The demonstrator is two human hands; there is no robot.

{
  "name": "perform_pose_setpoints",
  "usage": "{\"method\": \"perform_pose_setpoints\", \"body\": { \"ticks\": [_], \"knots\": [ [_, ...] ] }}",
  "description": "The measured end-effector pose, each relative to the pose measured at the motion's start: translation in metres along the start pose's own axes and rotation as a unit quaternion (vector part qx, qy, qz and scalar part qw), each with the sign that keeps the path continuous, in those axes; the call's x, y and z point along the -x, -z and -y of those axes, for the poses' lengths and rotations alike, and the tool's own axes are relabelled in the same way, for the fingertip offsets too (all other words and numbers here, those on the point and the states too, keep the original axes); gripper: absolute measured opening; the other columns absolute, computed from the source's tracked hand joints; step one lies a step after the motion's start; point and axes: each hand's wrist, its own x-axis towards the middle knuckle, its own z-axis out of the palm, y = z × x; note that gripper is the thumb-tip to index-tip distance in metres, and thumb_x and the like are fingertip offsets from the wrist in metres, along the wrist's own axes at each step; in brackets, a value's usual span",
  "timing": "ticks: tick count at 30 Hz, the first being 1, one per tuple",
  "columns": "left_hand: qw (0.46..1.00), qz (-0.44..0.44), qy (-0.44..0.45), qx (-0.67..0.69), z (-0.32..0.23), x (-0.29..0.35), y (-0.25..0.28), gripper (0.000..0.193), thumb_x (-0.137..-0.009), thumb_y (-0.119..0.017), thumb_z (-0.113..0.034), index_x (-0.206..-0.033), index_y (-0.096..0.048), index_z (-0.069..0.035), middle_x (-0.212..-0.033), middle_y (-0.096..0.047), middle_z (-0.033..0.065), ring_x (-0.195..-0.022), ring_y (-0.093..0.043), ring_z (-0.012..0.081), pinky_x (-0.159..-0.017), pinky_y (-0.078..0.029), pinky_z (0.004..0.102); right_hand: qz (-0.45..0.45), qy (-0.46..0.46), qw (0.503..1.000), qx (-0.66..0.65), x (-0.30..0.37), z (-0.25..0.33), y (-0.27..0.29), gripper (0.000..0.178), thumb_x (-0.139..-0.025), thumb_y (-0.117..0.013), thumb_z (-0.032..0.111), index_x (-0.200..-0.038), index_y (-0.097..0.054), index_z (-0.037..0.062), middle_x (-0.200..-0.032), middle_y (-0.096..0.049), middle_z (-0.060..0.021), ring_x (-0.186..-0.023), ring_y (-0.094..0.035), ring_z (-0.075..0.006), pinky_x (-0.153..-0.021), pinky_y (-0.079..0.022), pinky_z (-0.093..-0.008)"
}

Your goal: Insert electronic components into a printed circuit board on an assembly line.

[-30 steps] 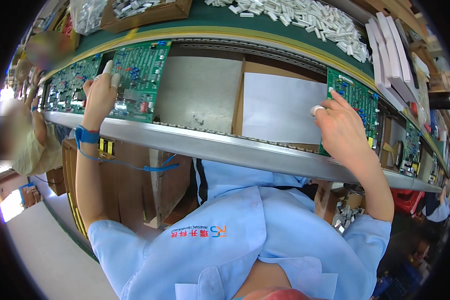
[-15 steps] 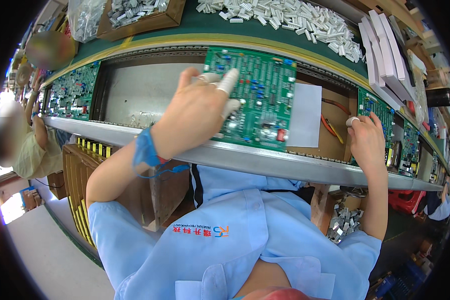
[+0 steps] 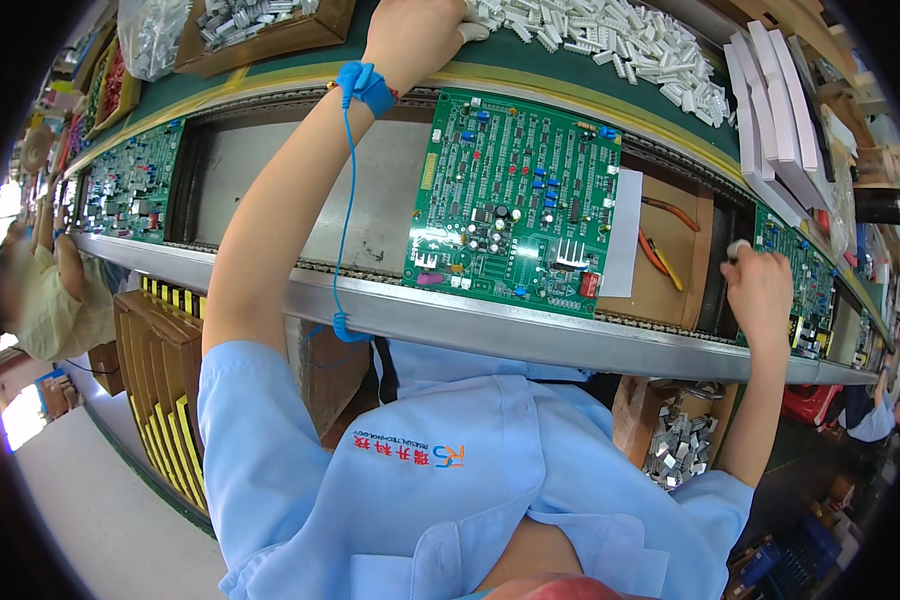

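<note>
Over the heap of white ribbed parts (image 3: 610, 45) at the far side, my left hand (image 3: 415, 42) reaches to the top edge of the view. A white cot covers one fingertip there; the other fingers are mostly cut off, and whatever they hold is hidden. A blue strap (image 3: 366, 88) with a cord circles that wrist. Below and right of this hand lies a green circuit board (image 3: 510, 200), flat across the conveyor rails and untouched. My right hand (image 3: 760, 295) hovers at the near rail, fingers curled, beside another circuit board (image 3: 778, 236). What it grips, if anything, is unclear.
Orange- and yellow-handled pliers (image 3: 662, 265) and a white sheet (image 3: 625, 235) lie between the rails. A box of metal parts (image 3: 260, 25) stands at the far left, white panels (image 3: 770, 100) at the right. Another circuit board (image 3: 130, 185) sits leftward, near a co-worker (image 3: 55, 290).
My left hand has left the middle board and moved up and away to the white parts. The middle board and the right-hand board have shifted right; my right hand also moved slightly right.
</note>
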Motion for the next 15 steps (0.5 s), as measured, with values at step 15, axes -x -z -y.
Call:
{"method": "perform_pose_setpoints", "body": {
  "ticks": [15],
  "knots": [
    [0.857, 0.064, 0.224, 0.461, -0.020, 0.100, 0.095, 0.030, -0.095, -0.057, -0.013, -0.124, -0.056, -0.004, -0.087, -0.069, 0.0092, -0.067, -0.061, 0.0130, -0.070, -0.049, 0.0273, -0.112, 0.042, 0.962, -0.246, -0.189, 0.166, 0.054, 0.026, -0.081, -0.070, 0.023, -0.093, -0.063, 0.0004, -0.093, -0.066, -0.0177, -0.088, -0.062, -0.0372, -0.078, -0.049, -0.0462]
  ]
}}
